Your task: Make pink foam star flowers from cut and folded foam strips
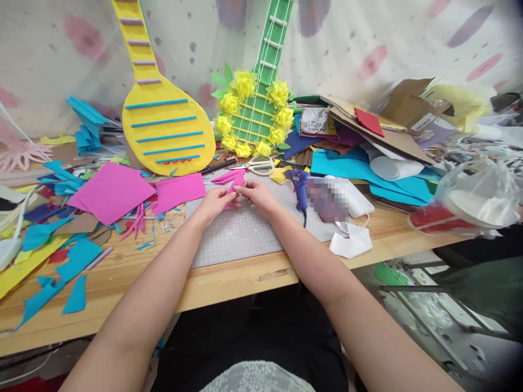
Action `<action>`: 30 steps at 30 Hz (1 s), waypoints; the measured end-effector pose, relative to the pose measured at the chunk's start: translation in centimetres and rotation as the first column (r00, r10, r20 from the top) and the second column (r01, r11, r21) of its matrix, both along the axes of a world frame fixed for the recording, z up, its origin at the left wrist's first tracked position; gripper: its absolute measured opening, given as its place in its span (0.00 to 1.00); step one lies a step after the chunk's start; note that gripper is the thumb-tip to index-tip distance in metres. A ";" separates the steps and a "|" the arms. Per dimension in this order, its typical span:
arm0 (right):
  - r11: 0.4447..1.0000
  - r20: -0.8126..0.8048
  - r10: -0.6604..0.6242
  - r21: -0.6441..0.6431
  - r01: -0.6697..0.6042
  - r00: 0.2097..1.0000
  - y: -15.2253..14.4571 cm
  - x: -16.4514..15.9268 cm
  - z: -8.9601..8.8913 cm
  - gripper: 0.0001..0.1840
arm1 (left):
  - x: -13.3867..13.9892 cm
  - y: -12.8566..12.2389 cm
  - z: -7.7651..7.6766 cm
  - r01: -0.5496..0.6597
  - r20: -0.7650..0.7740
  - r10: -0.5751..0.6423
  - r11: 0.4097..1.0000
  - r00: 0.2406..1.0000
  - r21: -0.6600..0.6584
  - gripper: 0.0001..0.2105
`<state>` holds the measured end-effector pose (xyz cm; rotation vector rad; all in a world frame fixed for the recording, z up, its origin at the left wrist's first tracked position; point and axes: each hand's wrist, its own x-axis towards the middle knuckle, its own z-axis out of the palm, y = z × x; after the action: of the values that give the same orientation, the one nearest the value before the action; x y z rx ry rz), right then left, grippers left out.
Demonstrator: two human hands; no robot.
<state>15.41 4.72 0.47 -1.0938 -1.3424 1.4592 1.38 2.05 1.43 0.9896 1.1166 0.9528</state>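
Observation:
A small piece of pink paper (236, 184) is pinched between my two hands over the grey cutting mat (232, 239). My left hand (218, 204) has its fingers closed on the lower left part of the piece. Thumb and fingers of my right hand (255, 195) grip its right side. Pink paper strips (223, 177) lie just behind my hands, beside white-handled scissors (261, 165). Left of my hands are a pink sheet (182, 191) and a larger pink stack (112, 191).
A yellow paper instrument (167, 120) and a green one (255, 111) with yellow flowers lean at the back. A blue glue gun (301, 190) lies right of my hands, near a white paper piece (351, 242). Blue scraps (79, 258) litter the left; cardboard (379, 130) is piled at the right.

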 end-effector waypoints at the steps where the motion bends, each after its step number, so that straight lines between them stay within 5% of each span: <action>1: 1.000 0.006 -0.010 -0.001 0.010 1.000 0.0 0.0 0.0 0.24 | 0.1 0.0 0.0 -0.025 -0.007 0.025 1.000 1.000 -0.001 0.09; 17: 0.994 -0.115 -0.072 -0.094 0.061 0.991 0.6 0.3 -0.4 0.22 | 0.0 -0.2 -0.4 -0.006 -0.026 0.007 1.000 1.000 0.011 0.17; 24: 0.991 -0.109 -0.133 -0.037 0.130 0.985 0.6 0.4 -0.2 0.24 | 0.0 -0.2 -0.3 0.013 -0.034 -0.013 1.000 0.999 -0.010 0.15; 30: 0.997 -0.111 -0.048 -0.067 0.040 0.993 0.0 -0.4 0.3 0.25 | 0.1 -0.2 -0.6 -0.014 -0.031 0.015 0.999 0.999 0.033 0.17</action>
<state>15.01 4.68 0.80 -1.0592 -1.1929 1.5180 1.44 1.80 0.88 1.0269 1.1386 0.9735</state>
